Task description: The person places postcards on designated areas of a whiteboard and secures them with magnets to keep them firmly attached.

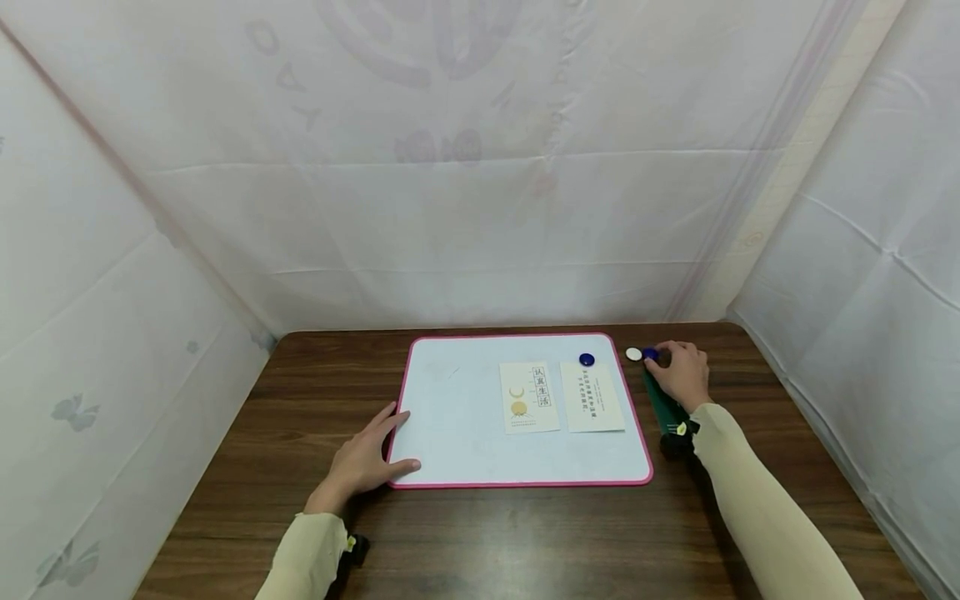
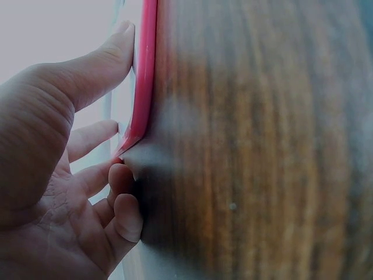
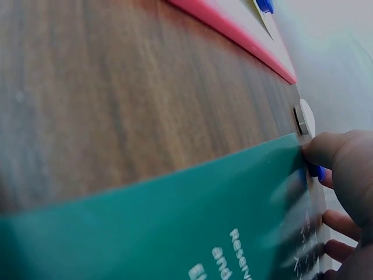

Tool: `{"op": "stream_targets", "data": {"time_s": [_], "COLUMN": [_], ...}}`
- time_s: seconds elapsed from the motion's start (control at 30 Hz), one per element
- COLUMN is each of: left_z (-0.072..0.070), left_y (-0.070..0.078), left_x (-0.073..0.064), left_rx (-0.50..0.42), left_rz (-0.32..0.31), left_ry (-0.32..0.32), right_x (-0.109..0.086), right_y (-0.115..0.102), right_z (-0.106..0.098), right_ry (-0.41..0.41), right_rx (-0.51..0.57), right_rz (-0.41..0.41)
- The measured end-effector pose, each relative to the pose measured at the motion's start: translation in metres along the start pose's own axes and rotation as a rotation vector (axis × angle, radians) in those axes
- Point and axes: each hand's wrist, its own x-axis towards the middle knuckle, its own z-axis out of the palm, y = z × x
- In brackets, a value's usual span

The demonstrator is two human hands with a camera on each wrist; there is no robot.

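At the whiteboard's (image 1: 450,417) left edge rests my left hand (image 1: 363,458), its thumb and one finger laid over the pink rim. The left wrist view shows other fingers of that hand bent against the outside of the corner. My right hand (image 1: 684,375) pinches a round blue magnet (image 1: 651,354) between thumb and fingers, right of the board. A white magnet (image 1: 633,354) stands close beside it. Below this hand lies a dark green card (image 3: 175,216) with white lettering, partly covered by the hand and wrist in the head view.
On the board lie two cream printed cards, one with a moon picture (image 1: 529,398) and one with columns of writing (image 1: 596,400). Another blue magnet (image 1: 587,360) sits at the top of the right card. White cloth walls (image 1: 480,250) enclose the brown wooden table (image 1: 330,392).
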Motion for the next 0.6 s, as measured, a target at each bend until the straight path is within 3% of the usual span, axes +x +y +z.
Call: {"op": "stream_targets", "data": {"time_s": [0.6], "left_z": [0.0021], "left_y": [-0.0010], "left_x": [0.0018], "left_rx": [-0.001], "left_rz": [0.002], "left_ry": [0.001], "right_x": [-0.0007], "right_y": [-0.0007], "right_z": [-0.0006], "right_ry": [-0.011], "right_rx": [0.013], "right_rz": [0.018]}}
